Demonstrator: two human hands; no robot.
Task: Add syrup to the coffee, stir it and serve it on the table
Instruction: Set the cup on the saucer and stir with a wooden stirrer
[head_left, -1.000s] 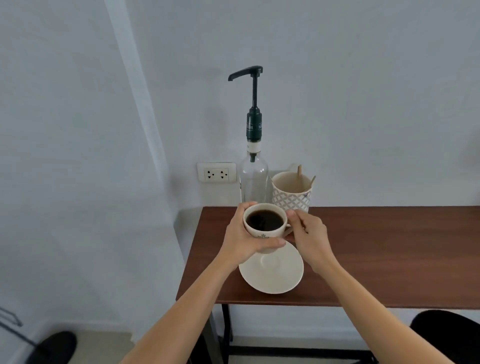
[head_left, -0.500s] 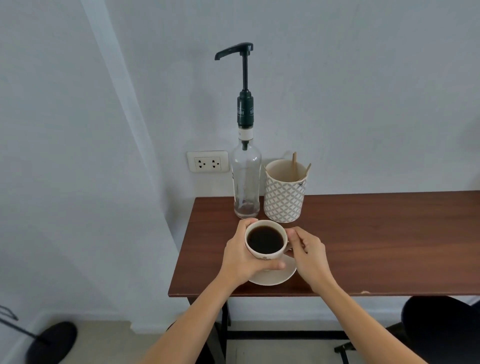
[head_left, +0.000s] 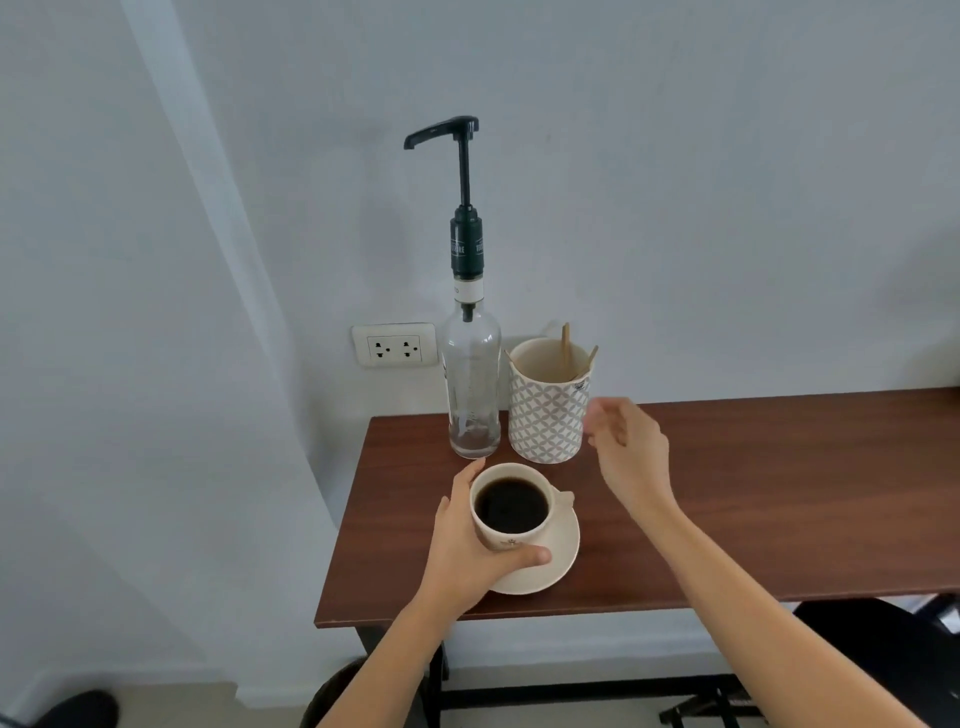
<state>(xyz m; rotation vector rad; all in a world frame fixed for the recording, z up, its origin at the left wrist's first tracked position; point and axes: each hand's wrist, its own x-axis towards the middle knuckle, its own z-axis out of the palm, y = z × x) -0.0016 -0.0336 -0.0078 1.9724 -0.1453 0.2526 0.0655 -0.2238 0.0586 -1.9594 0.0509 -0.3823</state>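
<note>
A cream cup of black coffee (head_left: 511, 505) stands on a cream saucer (head_left: 563, 551) near the table's front left corner. My left hand (head_left: 470, 548) is wrapped around the cup's left side and front. My right hand (head_left: 631, 441) hovers in the air to the right of the patterned holder (head_left: 548, 415), fingers loosely apart and holding nothing. Behind the cup stands a clear glass syrup bottle (head_left: 472, 384) with a tall dark green pump (head_left: 465, 208). The holder has wooden stir sticks (head_left: 565, 348) in it.
The dark wooden table (head_left: 727, 493) runs off to the right against a white wall. A wall socket (head_left: 394, 345) sits left of the bottle. A dark chair (head_left: 883, 654) shows below the table's right side.
The cup has come down onto the saucer. My right hand has let go of the cup's handle and risen up and right, toward the holder. My left hand stays on the cup.
</note>
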